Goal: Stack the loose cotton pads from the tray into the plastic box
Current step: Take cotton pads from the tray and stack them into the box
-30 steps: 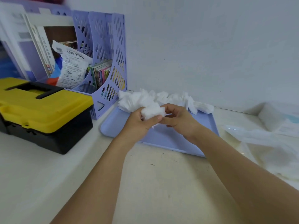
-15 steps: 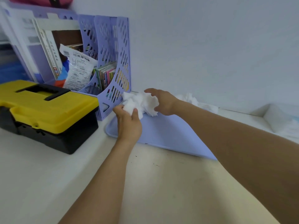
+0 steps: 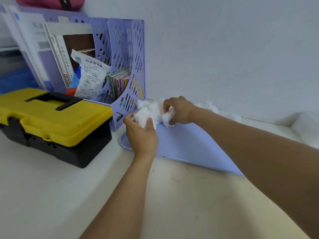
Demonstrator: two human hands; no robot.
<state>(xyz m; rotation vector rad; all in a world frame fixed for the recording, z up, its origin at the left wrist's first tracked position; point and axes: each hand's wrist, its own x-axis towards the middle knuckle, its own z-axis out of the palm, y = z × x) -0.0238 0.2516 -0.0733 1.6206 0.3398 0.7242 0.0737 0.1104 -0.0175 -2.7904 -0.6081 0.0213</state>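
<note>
A lilac tray (image 3: 189, 145) lies on the table against the wall. White cotton pads (image 3: 148, 111) are heaped at its far left corner, and more pads (image 3: 211, 106) show behind my right forearm. My left hand (image 3: 141, 135) holds a small bunch of pads at the heap's near side, thumb curled over them. My right hand (image 3: 179, 110) grips pads in the heap with curled fingers. A pale, translucent box shape (image 3: 300, 125) is dimly visible at the right edge.
A purple file rack (image 3: 127, 71) with books and a white packet stands left of the tray. A yellow and black toolbox (image 3: 51, 123) sits in front of it. The white wall runs right behind the tray.
Both hands moved from the tray's middle to the heap at its far left corner. My right hand now digs into the heap. The camera has swung left.
</note>
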